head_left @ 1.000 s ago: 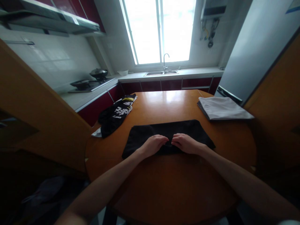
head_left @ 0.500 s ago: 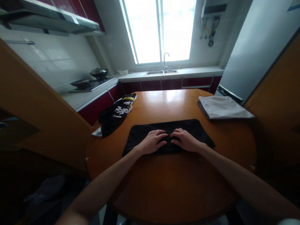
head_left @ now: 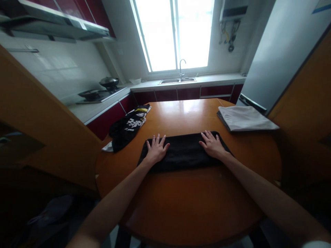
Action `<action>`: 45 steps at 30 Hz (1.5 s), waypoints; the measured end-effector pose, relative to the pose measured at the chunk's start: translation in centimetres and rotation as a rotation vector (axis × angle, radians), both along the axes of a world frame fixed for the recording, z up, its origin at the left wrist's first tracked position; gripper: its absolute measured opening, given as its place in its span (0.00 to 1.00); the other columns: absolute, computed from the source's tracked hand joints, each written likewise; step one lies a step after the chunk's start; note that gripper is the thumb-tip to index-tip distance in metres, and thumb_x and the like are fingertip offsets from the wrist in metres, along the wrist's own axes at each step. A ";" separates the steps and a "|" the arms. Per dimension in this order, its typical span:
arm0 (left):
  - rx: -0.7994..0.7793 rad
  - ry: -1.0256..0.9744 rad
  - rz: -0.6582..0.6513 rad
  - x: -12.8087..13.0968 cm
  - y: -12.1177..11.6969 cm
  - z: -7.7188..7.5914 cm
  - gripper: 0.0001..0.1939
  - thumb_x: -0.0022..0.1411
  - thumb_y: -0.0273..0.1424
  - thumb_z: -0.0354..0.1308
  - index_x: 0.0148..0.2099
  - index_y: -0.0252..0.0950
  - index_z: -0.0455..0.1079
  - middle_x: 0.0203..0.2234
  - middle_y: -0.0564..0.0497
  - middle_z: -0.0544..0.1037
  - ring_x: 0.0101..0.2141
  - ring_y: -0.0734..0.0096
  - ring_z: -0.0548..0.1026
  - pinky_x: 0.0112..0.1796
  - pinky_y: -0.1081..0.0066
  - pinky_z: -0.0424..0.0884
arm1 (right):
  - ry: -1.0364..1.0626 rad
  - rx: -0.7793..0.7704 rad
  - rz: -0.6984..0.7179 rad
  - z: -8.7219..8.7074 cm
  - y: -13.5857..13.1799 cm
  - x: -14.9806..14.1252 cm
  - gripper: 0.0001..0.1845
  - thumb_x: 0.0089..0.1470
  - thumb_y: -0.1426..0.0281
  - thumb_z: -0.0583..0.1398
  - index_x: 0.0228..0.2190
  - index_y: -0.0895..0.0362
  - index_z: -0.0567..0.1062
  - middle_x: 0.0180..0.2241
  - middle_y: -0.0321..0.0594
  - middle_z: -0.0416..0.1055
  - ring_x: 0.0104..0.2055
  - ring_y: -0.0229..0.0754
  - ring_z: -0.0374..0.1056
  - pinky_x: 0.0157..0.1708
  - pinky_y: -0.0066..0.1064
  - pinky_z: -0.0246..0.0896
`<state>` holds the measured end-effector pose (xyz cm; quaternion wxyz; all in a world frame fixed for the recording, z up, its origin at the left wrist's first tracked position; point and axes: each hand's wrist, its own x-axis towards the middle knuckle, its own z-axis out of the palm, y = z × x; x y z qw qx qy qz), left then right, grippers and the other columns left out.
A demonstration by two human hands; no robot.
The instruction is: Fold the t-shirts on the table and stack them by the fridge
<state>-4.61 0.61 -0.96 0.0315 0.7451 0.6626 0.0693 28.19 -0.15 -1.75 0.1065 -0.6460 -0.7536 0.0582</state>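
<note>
Black folded cloth (head_left: 184, 151): lies flat across the middle of the round wooden worktop (head_left: 188, 203). Left hand (head_left: 156, 151) on its left end, right hand (head_left: 212, 145) on its right end; fingers spread open, palms down, gripping nothing. Advice: press evenly outward, keeping edges aligned. Nearby, well apart: printed black garment (head_left: 126, 127) at left, folded white cloth (head_left: 245, 118) at right; neither obstructs.
</note>
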 end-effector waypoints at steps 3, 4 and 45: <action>-0.025 -0.022 0.043 0.3 -0.4 0.3 0.38 0.71 0.57 0.36 0.75 0.46 0.49 0.73 0.40 0.46 0.70 0.32 0.39 0.60 0.27 0.39 | -0.007 0.007 -0.006 -0.1 0.0 0.0 0.35 0.69 0.54 0.45 0.69 0.59 0.56 0.73 0.49 0.42 0.75 0.51 0.36 0.69 0.59 0.31; -0.029 -0.025 0.049 0.3 -0.5 0.3 0.38 0.71 0.57 0.36 0.75 0.45 0.49 0.73 0.40 0.46 0.70 0.31 0.39 0.60 0.27 0.40 | -0.009 -0.001 -0.005 -0.2 0.1 0.1 0.35 0.69 0.54 0.45 0.69 0.59 0.56 0.73 0.49 0.42 0.75 0.51 0.36 0.69 0.58 0.32; 0.225 -0.238 -0.348 -0.8 0.5 3.2 0.28 0.70 0.45 0.47 0.63 0.34 0.68 0.61 0.42 0.72 0.61 0.57 0.69 0.63 0.58 0.62 | 0.080 0.034 -0.408 4.9 -0.6 4.5 0.24 0.65 0.59 0.55 0.54 0.61 0.72 0.55 0.60 0.68 0.58 0.62 0.64 0.53 0.45 0.63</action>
